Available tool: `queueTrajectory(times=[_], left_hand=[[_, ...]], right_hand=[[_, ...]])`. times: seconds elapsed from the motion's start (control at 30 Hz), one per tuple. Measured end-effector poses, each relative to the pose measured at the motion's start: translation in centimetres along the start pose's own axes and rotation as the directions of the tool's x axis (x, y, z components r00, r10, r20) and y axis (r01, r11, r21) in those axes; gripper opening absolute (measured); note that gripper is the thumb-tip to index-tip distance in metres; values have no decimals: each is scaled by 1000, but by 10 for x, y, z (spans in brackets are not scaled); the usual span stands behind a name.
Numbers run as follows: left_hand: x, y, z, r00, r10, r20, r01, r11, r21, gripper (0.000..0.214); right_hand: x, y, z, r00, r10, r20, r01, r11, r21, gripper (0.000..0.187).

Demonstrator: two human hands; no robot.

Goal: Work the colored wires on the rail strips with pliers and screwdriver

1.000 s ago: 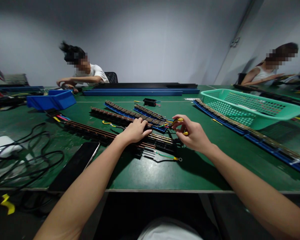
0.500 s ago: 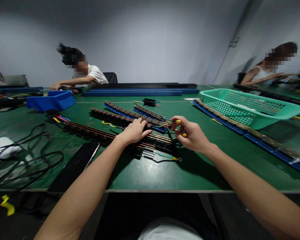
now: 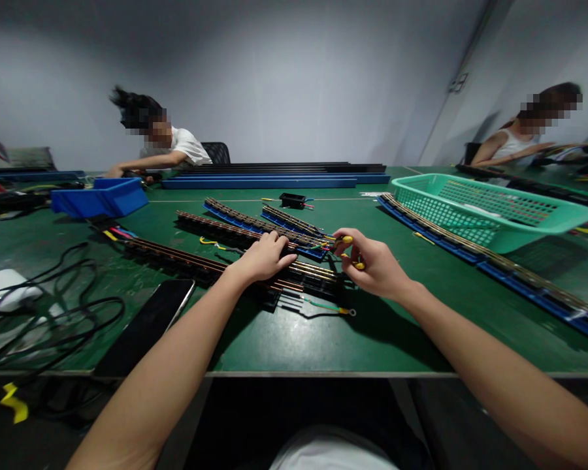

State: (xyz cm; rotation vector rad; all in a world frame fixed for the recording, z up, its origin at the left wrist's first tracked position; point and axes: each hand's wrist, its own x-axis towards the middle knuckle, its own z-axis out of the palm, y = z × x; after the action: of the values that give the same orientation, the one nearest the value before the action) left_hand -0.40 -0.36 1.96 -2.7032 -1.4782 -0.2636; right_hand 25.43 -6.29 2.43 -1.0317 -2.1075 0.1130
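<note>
My left hand [image 3: 264, 256] lies palm down on a long black strip with copper rails [image 3: 176, 259], pressing it to the green table [image 3: 396, 326]; its fingers are stretched out. My right hand [image 3: 372, 264] is closed on a small tool with yellow handles [image 3: 351, 251], at the strip's right end where coloured wires come out. A green-and-yellow wire with a terminal [image 3: 330, 308] trails from that end toward me.
More copper-railed strips [image 3: 255, 225] lie behind. A teal mesh basket [image 3: 485, 209] sits right, a blue bin [image 3: 100, 196] far left, a black phone [image 3: 144, 324] and black cables [image 3: 44, 307] near left. Two other people sit at the far left and far right.
My right hand has edged slightly left and closed a little tighter on the yellow-handled tool. My left hand has stayed put. The person at the back left has leaned further left.
</note>
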Motion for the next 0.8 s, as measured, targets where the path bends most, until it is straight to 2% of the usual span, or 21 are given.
queueTrajectory(times=[0.27,0.47,0.57,0.8], left_hand=[[1,-3,0,999,29,-14,-29,1000,-4,40],[0,0,-1,1000,13,5,-13,1000,2,42],[0,0,-2,1000,8,15,-8,1000,4,43],[0,0,-1,1000,10,8,-10,1000,-2,43]], right_hand=[[-1,-1,3,1000,-1,10,1,1000,-1,51],[2,-1,3,986,153,-63,-145,983,116,46],[2,-1,3,977,193,-86,-179,973,145,45],[0,1,2,999,40,15,-40,999,22,48]])
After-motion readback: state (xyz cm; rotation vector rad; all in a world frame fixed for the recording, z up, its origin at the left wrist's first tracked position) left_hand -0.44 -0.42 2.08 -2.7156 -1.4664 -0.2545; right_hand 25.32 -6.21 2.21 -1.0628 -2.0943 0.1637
